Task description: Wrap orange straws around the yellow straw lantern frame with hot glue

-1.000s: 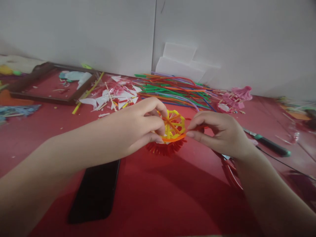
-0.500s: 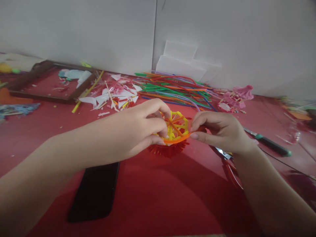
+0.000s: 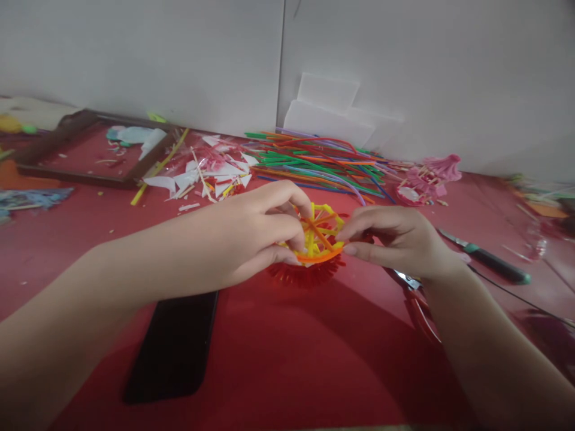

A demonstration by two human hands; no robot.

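Note:
My left hand [image 3: 263,230] grips the left side of a small yellow pipe-cleaner wheel [image 3: 311,240] with spokes, fingers over the top and thumb below. An orange pipe cleaner [image 3: 321,258] runs along the wheel's near rim, and another orange strand crosses the spokes. At the right edge of the rim, my right hand [image 3: 398,239] pinches thumb and fingertips on the orange pipe cleaner's end. Beneath the wheel lies a red fringed piece [image 3: 308,276], partly hidden by the wheel and my hands.
Colourful pipe cleaners [image 3: 314,161] lie along the wall, beside white paper scraps [image 3: 220,170] and a pink model [image 3: 426,179]. A brown frame [image 3: 76,176] is far left. Red-handled pliers [image 3: 422,311] and a green-black tool [image 3: 498,263] lie right. A black phone [image 3: 173,353] lies in front.
My right hand's fingertips have shifted slightly left, closer against the wheel's rim. The orange pipe cleaner's end no longer sticks out visibly to the right. My left hand has barely moved.

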